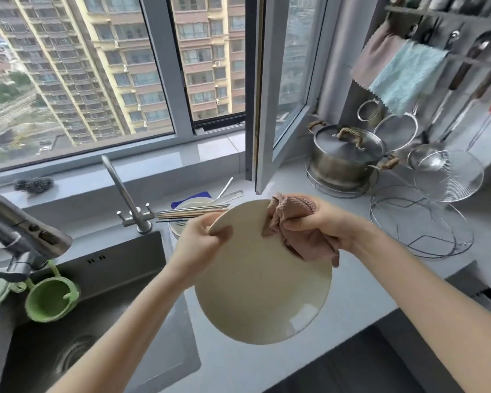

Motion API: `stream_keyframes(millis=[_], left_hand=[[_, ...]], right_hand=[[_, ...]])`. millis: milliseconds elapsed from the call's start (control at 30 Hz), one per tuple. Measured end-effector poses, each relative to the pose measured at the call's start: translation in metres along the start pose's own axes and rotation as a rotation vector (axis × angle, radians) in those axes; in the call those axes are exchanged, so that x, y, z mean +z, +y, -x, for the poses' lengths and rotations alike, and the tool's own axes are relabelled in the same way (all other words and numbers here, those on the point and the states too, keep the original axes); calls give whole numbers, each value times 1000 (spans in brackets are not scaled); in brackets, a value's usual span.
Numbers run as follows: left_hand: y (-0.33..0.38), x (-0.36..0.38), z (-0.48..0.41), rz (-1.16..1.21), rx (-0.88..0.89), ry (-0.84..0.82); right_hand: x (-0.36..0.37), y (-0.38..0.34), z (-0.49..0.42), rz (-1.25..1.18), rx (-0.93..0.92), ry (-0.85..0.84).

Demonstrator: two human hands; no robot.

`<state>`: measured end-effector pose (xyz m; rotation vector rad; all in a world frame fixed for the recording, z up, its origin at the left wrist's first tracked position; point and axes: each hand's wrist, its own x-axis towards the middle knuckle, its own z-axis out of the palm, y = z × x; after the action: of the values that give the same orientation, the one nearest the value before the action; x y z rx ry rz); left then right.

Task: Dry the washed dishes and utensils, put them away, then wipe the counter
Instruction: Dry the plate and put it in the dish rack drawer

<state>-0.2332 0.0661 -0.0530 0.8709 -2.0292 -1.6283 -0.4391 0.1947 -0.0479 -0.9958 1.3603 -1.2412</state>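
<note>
A large cream plate (262, 287) is held tilted over the counter's front part. My left hand (201, 239) grips its upper left rim, thumb on the near face. My right hand (318, 222) clutches a bunched pinkish-brown cloth (292, 228) against the plate's upper right rim. Behind the plate, more washed dishes (193, 202) lie stacked on a blue mat (182, 202), with several chopsticks (190, 212) and a white spoon (230, 195) across them.
A steel sink (102, 307) with two taps (128, 194) lies to the left, green hanging baskets (51, 302) at its edge. A lidded steel pot (349, 157), wire racks (420, 222), strainers (448, 174) and hanging cloths (406, 78) stand at the right. An open window frame (264, 109) juts inward.
</note>
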Motion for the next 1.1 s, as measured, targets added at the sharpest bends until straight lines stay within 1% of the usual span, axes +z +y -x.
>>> stream_keyframes(millis=[67,133,167,200,267,333,367,400,433,467,500,533,567,600,633,667,700,733,800,833,867,933,967,1000,1033,1067,1100], left_hand=[[-5,2,5,94,-47,50],[-10,4,3,216,-141,142],[-11,6,1,265,-190,188],[-11,10,-1,297,-231,207],[-10,19,-1,330,-264,159],[-5,26,2,326,-262,41],[-2,29,2,317,-256,-20],[2,34,3,307,-259,-71],[5,39,4,301,-269,-106],[8,46,5,300,-281,-130],[10,52,7,293,-280,-147],[12,59,9,280,-269,-166],[13,66,11,260,-251,-186],[13,73,14,242,-237,-202],[14,82,18,228,-228,-214],[16,91,25,223,-225,-227],[18,102,34,229,-218,-243],[22,115,44,238,-206,-264],[27,142,65,252,-164,-307],[28,154,75,261,-138,-316],[30,166,86,271,-118,-319],[31,187,109,300,-114,-285],[33,199,122,311,-122,-258],[34,212,137,320,-134,-231],[34,227,153,335,-147,-205],[35,243,171,368,-166,-177],[35,261,189,422,-177,-142]], right_hand=[[9,1,21,-88,-35,148],[25,10,41,-149,-34,411],[33,15,49,-103,-50,565],[41,17,56,13,-81,722],[49,12,71,374,-210,985],[54,-6,87,761,-405,1200],[58,-15,95,975,-450,1248],[64,-21,104,1198,-401,1162],[70,-22,112,1362,-248,937],[78,-21,122,1405,26,633],[87,-18,133,1308,296,369],[93,-15,146,1111,440,250],[100,-12,160,888,422,321],[104,-9,171,730,302,516],[105,-3,180,692,176,792],[104,6,185,759,163,1019],[103,14,185,858,268,1145],[104,24,182,945,426,1203],[107,46,181,1037,701,1232],[106,56,189,1027,760,1281],[103,63,204,971,769,1360],[98,72,248,768,708,1568],[98,77,270,595,625,1678],[98,82,291,353,495,1770],[101,87,308,53,339,1843],[105,92,322,-243,196,1869],[109,99,335,-473,74,1860]])
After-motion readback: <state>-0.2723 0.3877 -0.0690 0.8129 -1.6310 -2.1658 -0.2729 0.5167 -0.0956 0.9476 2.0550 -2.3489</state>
